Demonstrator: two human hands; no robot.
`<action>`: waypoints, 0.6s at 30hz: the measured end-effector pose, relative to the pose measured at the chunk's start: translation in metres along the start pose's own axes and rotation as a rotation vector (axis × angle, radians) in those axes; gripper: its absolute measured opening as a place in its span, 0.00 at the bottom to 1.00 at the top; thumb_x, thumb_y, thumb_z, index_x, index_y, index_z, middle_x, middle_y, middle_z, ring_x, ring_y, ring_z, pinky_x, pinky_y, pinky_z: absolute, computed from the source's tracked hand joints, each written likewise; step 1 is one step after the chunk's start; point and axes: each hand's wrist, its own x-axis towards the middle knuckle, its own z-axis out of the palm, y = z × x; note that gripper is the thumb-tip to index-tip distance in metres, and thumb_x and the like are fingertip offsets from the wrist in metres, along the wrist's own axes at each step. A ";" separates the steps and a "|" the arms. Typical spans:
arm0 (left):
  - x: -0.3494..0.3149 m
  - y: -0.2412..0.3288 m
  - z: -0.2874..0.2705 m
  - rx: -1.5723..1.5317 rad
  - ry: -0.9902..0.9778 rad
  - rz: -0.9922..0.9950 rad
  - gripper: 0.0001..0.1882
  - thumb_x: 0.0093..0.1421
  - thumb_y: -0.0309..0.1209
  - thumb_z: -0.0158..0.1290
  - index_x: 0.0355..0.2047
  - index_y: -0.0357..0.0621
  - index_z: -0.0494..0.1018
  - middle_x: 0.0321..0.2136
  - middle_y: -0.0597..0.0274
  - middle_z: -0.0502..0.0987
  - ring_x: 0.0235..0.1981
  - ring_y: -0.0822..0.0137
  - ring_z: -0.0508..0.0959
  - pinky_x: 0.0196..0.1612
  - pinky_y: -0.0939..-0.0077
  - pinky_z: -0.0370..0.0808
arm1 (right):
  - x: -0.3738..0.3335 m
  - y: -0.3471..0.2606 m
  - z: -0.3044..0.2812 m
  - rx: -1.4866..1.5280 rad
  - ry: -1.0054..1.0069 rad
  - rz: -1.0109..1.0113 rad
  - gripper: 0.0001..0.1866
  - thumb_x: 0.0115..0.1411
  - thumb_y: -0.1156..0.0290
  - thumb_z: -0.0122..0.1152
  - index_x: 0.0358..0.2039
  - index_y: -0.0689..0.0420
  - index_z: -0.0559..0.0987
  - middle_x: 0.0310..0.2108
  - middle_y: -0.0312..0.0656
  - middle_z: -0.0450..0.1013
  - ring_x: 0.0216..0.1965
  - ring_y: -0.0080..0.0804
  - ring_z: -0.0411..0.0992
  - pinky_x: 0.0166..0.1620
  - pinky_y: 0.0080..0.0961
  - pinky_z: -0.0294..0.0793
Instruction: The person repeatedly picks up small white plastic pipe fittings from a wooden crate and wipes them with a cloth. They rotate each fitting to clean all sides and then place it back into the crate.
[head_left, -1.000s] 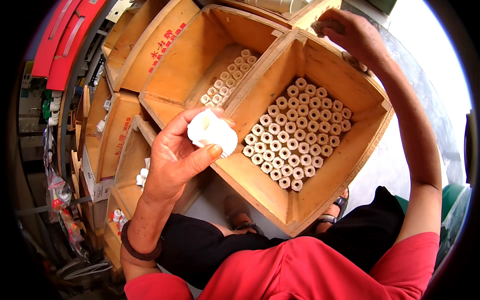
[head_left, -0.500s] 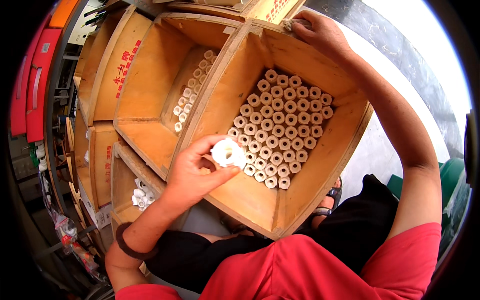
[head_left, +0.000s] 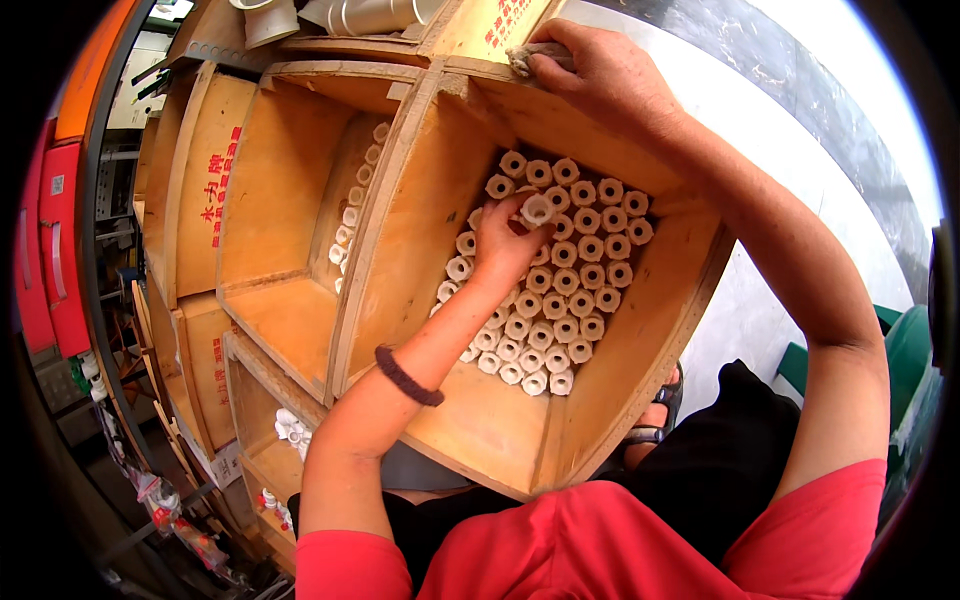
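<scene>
Inside a wooden box [head_left: 480, 408], rows of white plastic pipe fittings [head_left: 541, 333] stand on end, their round holes facing up. My left hand [head_left: 502, 240] reaches down among the far rows, thumb and fingers closed around one fitting [head_left: 537, 209]. That fitting sits higher than its neighbours, and my hand hides some of those beneath it. At the box's far corner, my right hand [head_left: 612, 80] is closed on a greyish piece of rope or rag [head_left: 540, 57] lying over the rim. Part of that piece is covered by my fingers.
On the left, a second wooden box [head_left: 275, 285] holds more white fittings [head_left: 352, 205]. Larger white pipe pieces [head_left: 370, 14] lie in a box beyond. Lower left, a bin contains small white fittings [head_left: 292, 428]. Red drawers [head_left: 62, 250] line the left side; a green object [head_left: 905, 370] stands at right.
My left hand has moved forward and down into the box, carrying the fitting from above the near-left rows to the far rows. My right hand keeps its hold at the rim.
</scene>
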 end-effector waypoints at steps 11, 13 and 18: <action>0.068 -0.025 0.028 0.212 0.145 0.245 0.26 0.50 0.22 0.65 0.51 0.37 0.74 0.42 0.57 0.78 0.38 0.70 0.78 0.35 0.77 0.77 | 0.001 -0.006 -0.004 0.023 -0.055 0.016 0.16 0.62 0.61 0.56 0.45 0.56 0.79 0.37 0.49 0.80 0.41 0.47 0.78 0.46 0.39 0.77; 0.065 -0.023 0.034 0.256 0.157 0.283 0.25 0.50 0.21 0.64 0.51 0.39 0.74 0.44 0.55 0.76 0.39 0.67 0.79 0.35 0.76 0.78 | 0.000 -0.005 -0.005 0.006 -0.075 0.034 0.16 0.63 0.61 0.57 0.47 0.56 0.79 0.40 0.48 0.80 0.43 0.45 0.79 0.47 0.37 0.77; 0.061 -0.019 0.031 0.319 0.117 0.377 0.26 0.49 0.19 0.61 0.51 0.40 0.74 0.46 0.52 0.72 0.39 0.62 0.79 0.36 0.76 0.79 | -0.001 -0.002 -0.005 -0.008 -0.039 0.025 0.16 0.63 0.61 0.58 0.46 0.55 0.80 0.39 0.47 0.80 0.42 0.45 0.79 0.46 0.36 0.77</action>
